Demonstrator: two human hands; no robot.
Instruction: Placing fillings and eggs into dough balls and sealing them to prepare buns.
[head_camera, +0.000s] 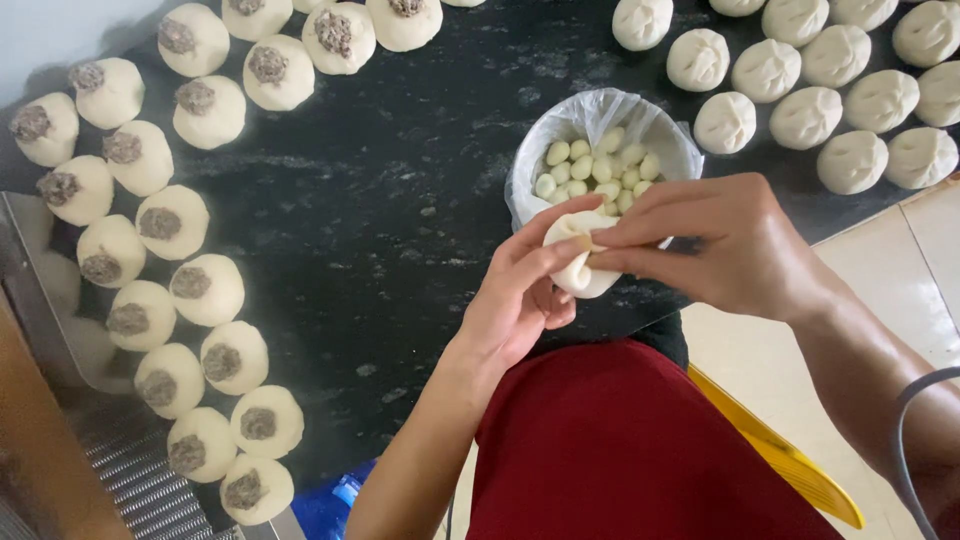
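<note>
My left hand (520, 300) cups a round of white dough (578, 255) from below. My right hand (720, 245) pinches the dough's top edge with thumb and fingers, folding it shut. Both hands hover just in front of a bowl lined with a clear plastic bag (600, 125) that holds several small pale eggs (595, 170). All this is above a black stone counter (400, 220).
Several open dough rounds topped with dark minced filling (205, 290) curve along the left side of the counter. Closed white buns (805, 115) sit at the top right. A metal tray (30, 290) lies at far left, a yellow object (790, 460) at lower right.
</note>
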